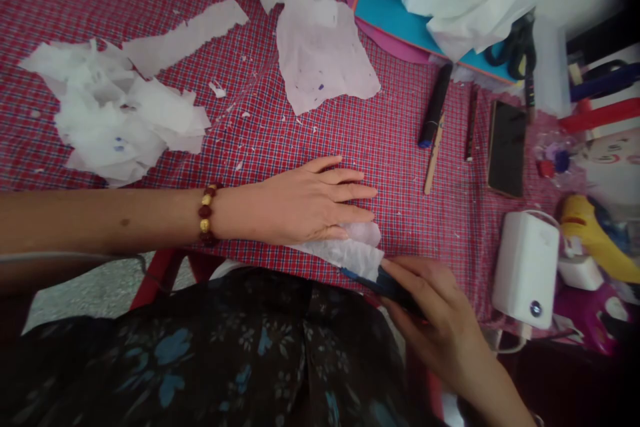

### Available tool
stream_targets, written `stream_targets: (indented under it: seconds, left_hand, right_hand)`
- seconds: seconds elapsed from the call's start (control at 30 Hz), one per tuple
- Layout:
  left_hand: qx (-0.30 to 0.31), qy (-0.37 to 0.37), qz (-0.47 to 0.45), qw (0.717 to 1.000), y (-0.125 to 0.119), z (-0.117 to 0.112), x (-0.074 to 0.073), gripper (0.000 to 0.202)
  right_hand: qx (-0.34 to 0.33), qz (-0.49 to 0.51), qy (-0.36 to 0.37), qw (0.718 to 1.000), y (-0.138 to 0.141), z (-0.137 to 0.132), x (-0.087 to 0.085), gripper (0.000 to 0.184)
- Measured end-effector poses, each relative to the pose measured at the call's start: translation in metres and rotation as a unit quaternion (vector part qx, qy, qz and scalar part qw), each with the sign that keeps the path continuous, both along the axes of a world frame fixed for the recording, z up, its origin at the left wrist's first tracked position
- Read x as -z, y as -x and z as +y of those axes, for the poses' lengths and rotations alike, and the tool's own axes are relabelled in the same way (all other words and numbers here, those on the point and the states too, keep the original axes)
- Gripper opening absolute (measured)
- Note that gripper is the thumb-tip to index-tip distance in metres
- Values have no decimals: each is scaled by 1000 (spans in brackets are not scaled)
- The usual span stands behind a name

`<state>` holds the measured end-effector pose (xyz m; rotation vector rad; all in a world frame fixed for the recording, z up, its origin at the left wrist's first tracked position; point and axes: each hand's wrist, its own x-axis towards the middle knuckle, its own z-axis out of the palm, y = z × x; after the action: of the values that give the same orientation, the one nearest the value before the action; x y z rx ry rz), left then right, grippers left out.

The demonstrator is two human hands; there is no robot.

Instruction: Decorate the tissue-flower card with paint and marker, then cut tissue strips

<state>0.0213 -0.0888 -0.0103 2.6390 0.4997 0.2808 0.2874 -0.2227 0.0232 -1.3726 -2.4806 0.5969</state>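
Observation:
My left hand (305,203) lies flat with fingers stretched out on a red checked tablecloth (410,207), pressing down a small piece of white tissue paper (353,250) near the table's front edge. A beaded bracelet (206,213) sits on that wrist. My right hand (435,310) is closed around a dark blue pen-like tool (373,280), whose tip touches the lower edge of the tissue. What the tool is exactly I cannot make out.
Torn white tissue (117,113) lies at the left, and another sheet (320,47) at the top middle. Coloured card sheets (395,10), scissors (517,47), a marker (435,107), a wooden stick (434,153), a phone (507,147) and a white box (525,267) crowd the right.

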Motion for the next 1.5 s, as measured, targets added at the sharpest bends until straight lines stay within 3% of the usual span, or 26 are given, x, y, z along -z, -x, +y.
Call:
stream_targets:
  seconds: [0.17,0.4,0.57,0.83,1.0,1.13,1.5]
  left_hand:
    - [-1,-1,-10,1000,0,0,1,41]
    - [-14,-15,5,1000,-2,-3,-2,39]
    - [-11,-3,24,1000,-4,-4,-4,37]
    - [7,88,-5,996,15,17,-29,45]
    - [-8,21,18,1000,39,15,-15,52]
    - [-9,-19,46,999,42,9,-3,54]
    - [-21,-11,27,999,42,7,-3,50]
  right_hand:
    - [-8,10,11,1000,3,-1,0,46]
    - [-3,30,9,999,-4,-23,3,52]
    - [6,28,-10,1000,-9,-32,8,48]
    - [28,32,-20,999,-7,-33,8,40]
    - [33,28,-35,998,-4,-31,9,36]
    - [20,31,-35,999,1,-22,8,36]
    - [-14,38,-31,999,16,1,6,38]
